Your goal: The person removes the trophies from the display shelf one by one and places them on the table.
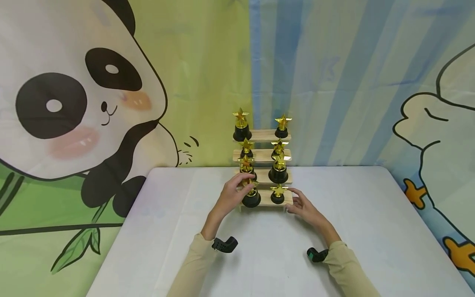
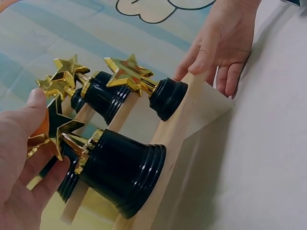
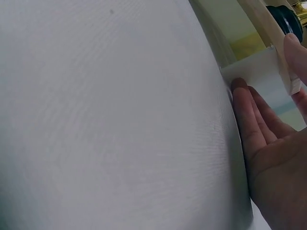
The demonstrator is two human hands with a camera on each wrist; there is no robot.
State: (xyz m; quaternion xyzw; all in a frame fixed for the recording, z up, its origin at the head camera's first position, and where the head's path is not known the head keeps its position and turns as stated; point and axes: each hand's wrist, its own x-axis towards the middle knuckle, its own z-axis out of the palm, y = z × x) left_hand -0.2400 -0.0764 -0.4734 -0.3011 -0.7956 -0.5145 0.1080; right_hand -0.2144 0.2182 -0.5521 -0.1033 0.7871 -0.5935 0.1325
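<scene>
A tiered wooden display stand [image 1: 265,198] holds gold star trophies on black bases, two on each tier. My left hand [image 1: 234,193] pinches the gold star of the larger trophy [image 2: 122,167] at the left of the lowest tier, thumb on one side and fingers on the other. That trophy's base meets the board. At the board's right end, my right hand [image 1: 306,209] grips the stand, thumb at the front edge and other fingers against the pale side panel [image 3: 259,67]. Close by this hand sits a smaller trophy [image 1: 277,194].
A white-covered table [image 1: 178,218] lies under the stand. Behind hangs a printed cloth [image 1: 208,82] with a panda and stripes. On the upper tiers stand more trophies, among them a large one [image 1: 242,130] at top left. Each wrist wears a black device [image 1: 224,244].
</scene>
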